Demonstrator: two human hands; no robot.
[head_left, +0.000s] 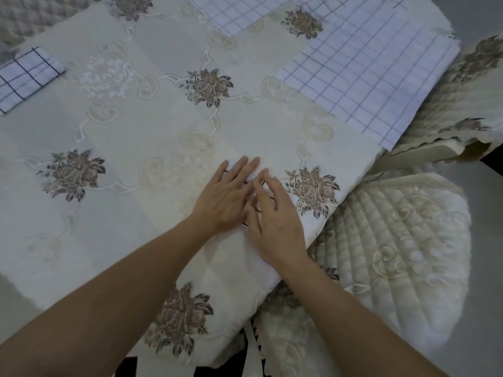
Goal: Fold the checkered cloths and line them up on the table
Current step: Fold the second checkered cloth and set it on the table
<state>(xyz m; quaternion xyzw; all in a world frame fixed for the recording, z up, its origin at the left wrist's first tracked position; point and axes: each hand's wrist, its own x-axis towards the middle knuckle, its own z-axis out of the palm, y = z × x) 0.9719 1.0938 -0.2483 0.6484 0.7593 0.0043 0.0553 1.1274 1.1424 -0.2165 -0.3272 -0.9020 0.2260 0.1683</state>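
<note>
A small folded white cloth with dark check lines (268, 270) lies near the table's front right edge, mostly hidden under my hands. My left hand (227, 195) lies flat on its far part, fingers straight. My right hand (275, 221) presses flat on its near part, fingers spread. A folded checkered cloth with bold dark lines (25, 76) sits at the far left. A larger white cloth with thin blue-grey checks (364, 69) lies at the far right, and another (234, 12) lies at the top edge.
The table (130, 137) wears a cream embroidered cloth with brown flower motifs. A quilted cream chair cushion (392, 240) stands at the right below the table edge, and another chair (468, 88) stands further back on the right.
</note>
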